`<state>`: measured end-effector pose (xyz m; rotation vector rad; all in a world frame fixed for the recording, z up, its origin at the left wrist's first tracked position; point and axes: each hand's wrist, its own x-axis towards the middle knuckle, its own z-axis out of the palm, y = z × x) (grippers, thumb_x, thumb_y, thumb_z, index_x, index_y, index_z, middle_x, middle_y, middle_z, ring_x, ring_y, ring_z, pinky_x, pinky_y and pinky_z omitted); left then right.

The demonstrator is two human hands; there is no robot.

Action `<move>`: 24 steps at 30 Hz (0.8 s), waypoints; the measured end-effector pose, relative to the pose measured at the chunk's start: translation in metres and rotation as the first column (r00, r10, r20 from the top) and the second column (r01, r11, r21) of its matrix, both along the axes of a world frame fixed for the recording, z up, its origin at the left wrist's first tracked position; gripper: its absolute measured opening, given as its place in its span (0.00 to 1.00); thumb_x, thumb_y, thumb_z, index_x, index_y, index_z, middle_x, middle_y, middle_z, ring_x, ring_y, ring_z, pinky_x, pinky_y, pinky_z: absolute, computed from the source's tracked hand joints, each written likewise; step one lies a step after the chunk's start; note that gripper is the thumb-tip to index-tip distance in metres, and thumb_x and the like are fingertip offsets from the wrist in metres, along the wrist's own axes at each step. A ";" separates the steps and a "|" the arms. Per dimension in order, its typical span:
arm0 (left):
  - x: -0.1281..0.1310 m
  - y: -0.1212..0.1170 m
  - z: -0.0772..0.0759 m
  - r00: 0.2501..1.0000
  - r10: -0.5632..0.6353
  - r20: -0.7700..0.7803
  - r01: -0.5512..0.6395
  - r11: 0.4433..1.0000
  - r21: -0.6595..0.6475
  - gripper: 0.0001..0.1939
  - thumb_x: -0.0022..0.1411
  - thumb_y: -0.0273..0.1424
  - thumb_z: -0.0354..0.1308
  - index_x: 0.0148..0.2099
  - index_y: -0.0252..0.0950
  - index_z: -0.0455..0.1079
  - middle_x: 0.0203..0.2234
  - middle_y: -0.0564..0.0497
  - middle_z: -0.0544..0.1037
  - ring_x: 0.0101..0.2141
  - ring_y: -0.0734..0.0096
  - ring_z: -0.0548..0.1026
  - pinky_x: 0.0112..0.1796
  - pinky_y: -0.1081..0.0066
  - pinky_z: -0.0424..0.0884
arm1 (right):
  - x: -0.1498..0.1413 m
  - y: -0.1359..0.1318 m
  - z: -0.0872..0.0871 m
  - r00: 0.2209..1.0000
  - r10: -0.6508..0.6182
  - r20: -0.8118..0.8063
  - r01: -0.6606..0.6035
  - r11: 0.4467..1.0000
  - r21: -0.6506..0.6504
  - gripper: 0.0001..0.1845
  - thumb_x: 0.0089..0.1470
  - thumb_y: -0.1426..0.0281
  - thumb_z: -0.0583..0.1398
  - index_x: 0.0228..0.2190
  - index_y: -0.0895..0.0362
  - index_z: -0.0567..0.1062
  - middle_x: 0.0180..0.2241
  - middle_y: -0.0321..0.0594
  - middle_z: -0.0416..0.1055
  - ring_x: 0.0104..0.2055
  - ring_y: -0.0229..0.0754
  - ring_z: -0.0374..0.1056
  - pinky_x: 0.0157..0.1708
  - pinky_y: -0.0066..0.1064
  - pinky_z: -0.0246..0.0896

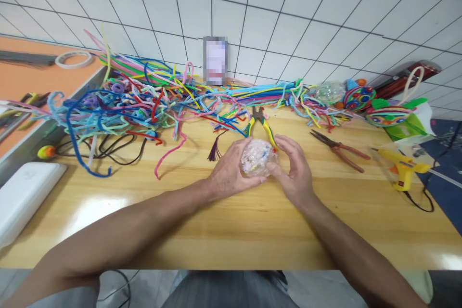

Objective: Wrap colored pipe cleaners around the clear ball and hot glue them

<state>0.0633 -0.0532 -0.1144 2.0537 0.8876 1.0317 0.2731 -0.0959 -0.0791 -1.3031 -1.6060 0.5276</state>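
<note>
A clear, shiny ball (257, 158) with white and coloured bits showing in it is held over the middle of the wooden table. My left hand (231, 168) wraps round its left side and underside. On the other side, my right hand (294, 168) has its thumb against the ball, with the fingers curved and apart from it. Just beyond the ball lie green-and-yellow handled pliers (266, 130), partly covered by it. A dark purple tassel (214, 149) rests left of my left hand.
Tangled pipe cleaners (126, 101) line the back of the table. A phone (215, 60) leans on the tiled wall. Long-nose pliers (339, 148) and a yellow glue gun (402, 168) lie right, below colourful fish-like crafts (390, 114). A white box (29, 197) sits left.
</note>
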 end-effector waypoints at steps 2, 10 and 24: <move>0.001 0.000 0.000 1.000 -0.015 -0.012 0.015 1.000 0.018 0.52 0.54 0.45 0.76 0.73 0.40 0.54 0.65 0.36 0.71 0.67 0.42 0.70 0.67 0.43 0.68 | -0.002 -0.001 0.007 0.994 -0.016 0.111 0.002 0.992 0.125 0.13 0.61 0.61 0.67 0.48 0.43 0.81 0.54 0.43 0.78 0.59 0.54 0.72 0.64 0.55 0.65; -0.001 0.003 -0.004 0.999 -0.031 -0.015 0.030 0.999 -0.038 0.57 0.52 0.52 0.77 0.73 0.36 0.55 0.66 0.32 0.71 0.67 0.39 0.70 0.68 0.43 0.67 | -0.002 0.008 0.008 1.000 -0.019 0.002 0.019 0.998 0.058 0.04 0.63 0.64 0.65 0.36 0.47 0.82 0.41 0.40 0.80 0.47 0.49 0.75 0.52 0.45 0.70; 0.001 0.005 -0.012 0.995 -0.001 0.099 0.000 1.000 0.006 0.51 0.57 0.41 0.75 0.73 0.40 0.50 0.67 0.35 0.67 0.69 0.45 0.68 0.69 0.45 0.66 | 0.007 0.018 -0.020 0.870 0.018 -0.493 -0.235 0.894 -0.381 0.29 0.59 0.43 0.63 0.55 0.46 0.74 0.60 0.44 0.77 0.61 0.54 0.74 0.61 0.48 0.70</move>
